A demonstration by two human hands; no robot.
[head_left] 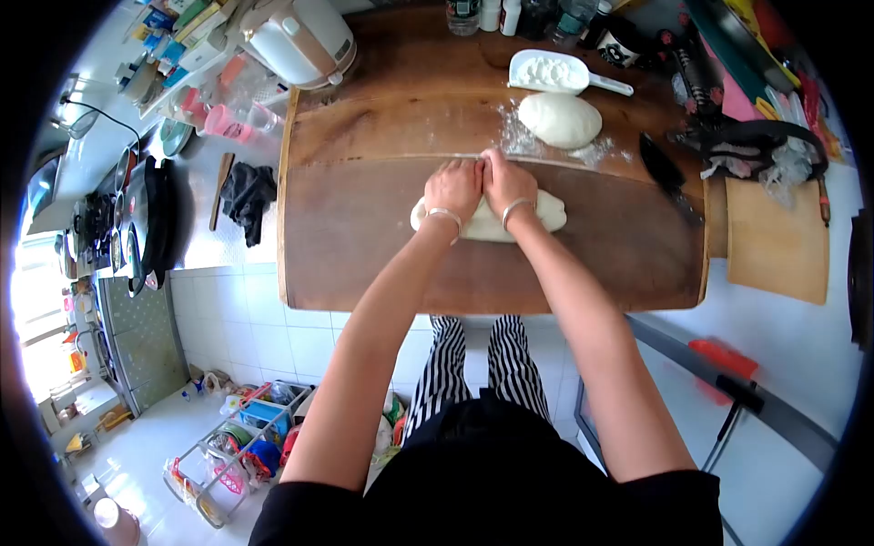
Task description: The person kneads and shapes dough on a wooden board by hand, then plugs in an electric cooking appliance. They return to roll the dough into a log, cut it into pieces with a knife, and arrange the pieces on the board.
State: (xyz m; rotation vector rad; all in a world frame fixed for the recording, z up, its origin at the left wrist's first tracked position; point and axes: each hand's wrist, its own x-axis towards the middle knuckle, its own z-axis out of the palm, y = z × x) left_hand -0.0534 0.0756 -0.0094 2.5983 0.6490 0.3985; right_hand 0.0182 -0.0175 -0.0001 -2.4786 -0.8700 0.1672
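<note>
A long piece of white dough lies across the middle of the wooden board, its two ends showing on either side of my wrists. My left hand is closed, fingers curled together against the dough's far side. Right beside it, touching, my right hand grips the dough in the same way. Both hands hide the dough's middle. Farther back, a smooth rounded lump of dough rests in scattered flour. Behind that lump lies a white scoop with flour in it.
A dark-bladed knife lies at the board's right side, near a tan cutting board. A white kettle stands at the back left. On the left counter are a black cloth and a wooden stick. Bottles line the back.
</note>
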